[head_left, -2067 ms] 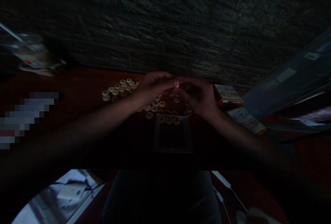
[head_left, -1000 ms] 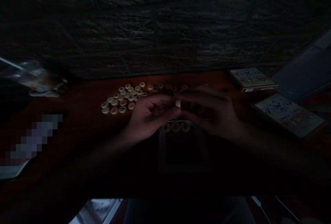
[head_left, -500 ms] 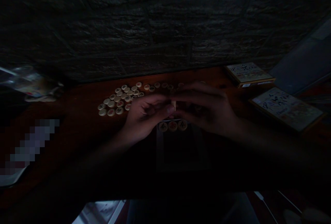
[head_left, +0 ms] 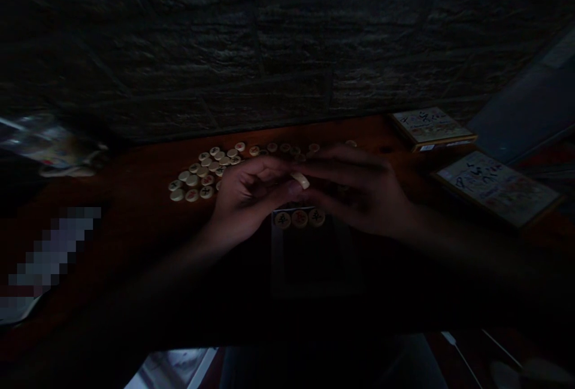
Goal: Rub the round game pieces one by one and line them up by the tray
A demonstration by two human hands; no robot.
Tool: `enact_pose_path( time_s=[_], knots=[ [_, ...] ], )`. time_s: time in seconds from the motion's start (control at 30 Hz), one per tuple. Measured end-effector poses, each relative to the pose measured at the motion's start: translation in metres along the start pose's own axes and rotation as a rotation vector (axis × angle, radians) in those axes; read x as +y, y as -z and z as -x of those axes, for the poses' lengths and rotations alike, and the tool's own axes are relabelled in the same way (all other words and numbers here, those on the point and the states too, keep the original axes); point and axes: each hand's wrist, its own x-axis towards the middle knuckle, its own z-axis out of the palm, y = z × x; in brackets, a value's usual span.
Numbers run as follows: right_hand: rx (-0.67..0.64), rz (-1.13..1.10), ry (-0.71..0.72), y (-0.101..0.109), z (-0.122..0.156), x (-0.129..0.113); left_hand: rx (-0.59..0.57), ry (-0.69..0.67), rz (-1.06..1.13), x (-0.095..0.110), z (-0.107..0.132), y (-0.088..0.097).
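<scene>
My left hand [head_left: 245,200] and my right hand [head_left: 359,188] meet above a dark red table [head_left: 144,197]. Between their fingertips sits a pale round game piece [head_left: 300,180], tilted on edge; both hands pinch it. Just below the hands, three round pieces [head_left: 299,218] with marks on top lie in a row at the far end of a shallow dark tray [head_left: 314,257]. A heap of loose pale round pieces [head_left: 202,173] lies on the table to the left of my left hand. More pieces [head_left: 287,148] line up behind the hands.
Two flat printed boxes, one [head_left: 431,127] at the back right and one [head_left: 498,187] nearer, lie on the table. A crumpled plastic bag [head_left: 49,143] is at far left. A dark stone wall [head_left: 269,48] rises behind the table. The scene is very dim.
The view dropped and steadied since two seconds ago. In the last half second the piece between my fingers turned from upright to tilted; the hands stayed in place.
</scene>
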Motion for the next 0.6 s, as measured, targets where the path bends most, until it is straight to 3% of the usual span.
enact_pose_path(
  time_s=[0.17,0.37,0.6],
  knots=[
    [0.028,-0.059,-0.063,-0.0011,-0.0001,-0.0039,0.034,-0.03,-0.083,-0.0001,-0.0021,0.0006],
    [0.051,-0.181,-0.267,-0.0024,-0.0003,-0.0084,0.131,-0.094,-0.173,-0.0002,0.001,-0.0015],
    [0.089,-0.346,-0.386,-0.006,-0.0024,-0.0073,0.138,-0.108,-0.2,-0.0015,0.0014,-0.0016]
  ],
)
